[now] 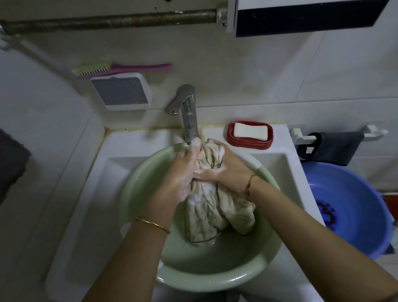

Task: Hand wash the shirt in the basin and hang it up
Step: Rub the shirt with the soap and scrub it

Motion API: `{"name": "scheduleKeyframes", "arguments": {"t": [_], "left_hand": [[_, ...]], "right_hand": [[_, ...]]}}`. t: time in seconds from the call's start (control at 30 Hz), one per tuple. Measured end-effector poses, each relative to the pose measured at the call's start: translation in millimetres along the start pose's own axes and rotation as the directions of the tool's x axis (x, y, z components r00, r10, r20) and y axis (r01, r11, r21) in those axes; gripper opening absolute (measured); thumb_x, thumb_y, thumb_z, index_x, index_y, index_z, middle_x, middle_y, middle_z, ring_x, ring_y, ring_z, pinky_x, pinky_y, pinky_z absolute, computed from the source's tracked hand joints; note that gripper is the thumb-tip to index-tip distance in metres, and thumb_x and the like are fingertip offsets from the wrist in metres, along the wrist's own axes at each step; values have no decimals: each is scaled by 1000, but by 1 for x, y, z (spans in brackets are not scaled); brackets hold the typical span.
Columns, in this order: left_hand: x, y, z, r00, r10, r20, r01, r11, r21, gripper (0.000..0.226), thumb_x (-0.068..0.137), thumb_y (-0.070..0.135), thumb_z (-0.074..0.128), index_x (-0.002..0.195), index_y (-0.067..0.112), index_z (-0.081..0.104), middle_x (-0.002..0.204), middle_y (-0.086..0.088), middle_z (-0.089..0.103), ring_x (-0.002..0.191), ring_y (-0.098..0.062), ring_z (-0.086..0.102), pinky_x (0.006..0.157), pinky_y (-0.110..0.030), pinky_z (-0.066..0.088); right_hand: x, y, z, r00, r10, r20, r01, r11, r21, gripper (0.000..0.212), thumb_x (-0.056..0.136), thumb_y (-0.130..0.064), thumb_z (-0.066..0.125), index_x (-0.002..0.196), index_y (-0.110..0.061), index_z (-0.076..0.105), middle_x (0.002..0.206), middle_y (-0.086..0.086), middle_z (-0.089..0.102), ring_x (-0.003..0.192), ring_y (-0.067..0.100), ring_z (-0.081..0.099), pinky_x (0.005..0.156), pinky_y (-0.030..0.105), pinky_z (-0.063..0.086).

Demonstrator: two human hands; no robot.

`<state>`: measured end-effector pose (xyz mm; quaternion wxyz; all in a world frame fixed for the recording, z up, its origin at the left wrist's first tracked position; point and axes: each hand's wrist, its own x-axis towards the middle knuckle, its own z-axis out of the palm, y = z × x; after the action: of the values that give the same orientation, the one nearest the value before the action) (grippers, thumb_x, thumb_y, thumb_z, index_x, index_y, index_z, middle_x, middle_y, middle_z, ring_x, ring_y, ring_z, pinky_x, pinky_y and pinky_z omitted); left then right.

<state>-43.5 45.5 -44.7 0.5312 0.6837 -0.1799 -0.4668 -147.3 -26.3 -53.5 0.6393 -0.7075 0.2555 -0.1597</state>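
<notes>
1. Sitting in a white sink (pixel 85 229), the green basin (pixel 225 276) is the landmark; tiled walls stand behind it.
2. Behind the basin: chrome tap (pixel 185 109); behind-right, white soap (pixel 250 131) in a red soap dish (pixel 232 142).
3. Right of the basin, lower: blue tub (pixel 353 210), dark cloth over a rail above it.
4. Behind-left of the basin, on the wall: brush (pixel 121 67), grey-and-white fixture.
5. Over the basin: left hand (pixel 180 173) and right hand (pixel 230 170), sudsy, fingers curled round the bunched beige shirt (pixel 209 211); its hem dips into the basin.
6. Fingertips hidden in folds; water level hard to make out.
</notes>
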Motion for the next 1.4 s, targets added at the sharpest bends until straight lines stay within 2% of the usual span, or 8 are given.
{"name": "scheduleKeyframes", "arguments": {"t": [0.17,0.27,0.43,0.57,0.7,0.9,1.07,1.4], "left_hand": [[3,6,-16,875,483,36,-376,630,680,28,97,28,45,110,3,50,91,-9,55,83,-21,51,63,-25,38],[8,9,-31,945,268,188,-326,721,612,62,69,57,69,115,22,48,102,1,66,90,-18,65,77,-32,53],[20,-20,-62,963,43,265,-232,631,740,49,79,22,72,125,12,56,120,-6,64,109,-22,61,96,-36,49],[20,-22,-54,974,201,102,-225,822,524,59,87,23,62,139,6,42,135,-3,50,121,-19,50,104,-31,38],[13,-12,-23,905,411,109,-393,710,585,53,77,48,50,127,32,43,122,-11,62,108,-27,60,96,-43,48],[4,-11,-37,936,305,177,-349,731,586,54,66,47,76,109,29,49,99,3,67,90,-18,66,79,-38,55],[14,-41,-50,968,33,249,-206,670,713,35,78,12,73,111,12,60,106,-2,69,98,-19,65,92,-33,51],[21,-51,-43,1000,7,29,-4,994,-113,29,91,16,56,115,2,58,104,-13,69,92,-23,67,84,-37,53]], "right_hand": [[-4,-4,-9,982,-8,-187,-16,992,-127,23,75,-4,72,92,-16,62,93,2,67,87,14,62,82,29,50],[-2,-3,-13,949,70,-309,-21,987,157,14,71,-4,65,80,-14,61,82,8,63,80,23,61,78,45,53],[5,1,-39,855,200,-478,6,919,395,31,58,-11,53,89,-11,59,86,11,62,87,29,62,82,47,52],[1,2,-38,990,24,-142,5,979,202,69,52,-10,71,118,-19,53,111,2,62,98,15,61,88,35,49],[1,6,-5,990,-6,141,7,1000,-1,71,66,-6,82,128,-8,47,118,5,63,107,15,63,97,28,48],[-5,4,-26,978,42,-206,-33,998,47,21,71,-10,79,71,-23,62,72,-9,68,76,11,65,73,30,55],[-3,10,-28,904,195,-381,-90,957,275,24,68,-18,73,83,-3,61,80,13,66,77,26,63,77,45,53],[0,13,-42,751,338,-568,-46,884,465,12,82,-22,67,75,-19,58,80,3,65,85,25,64,85,43,52]]}}
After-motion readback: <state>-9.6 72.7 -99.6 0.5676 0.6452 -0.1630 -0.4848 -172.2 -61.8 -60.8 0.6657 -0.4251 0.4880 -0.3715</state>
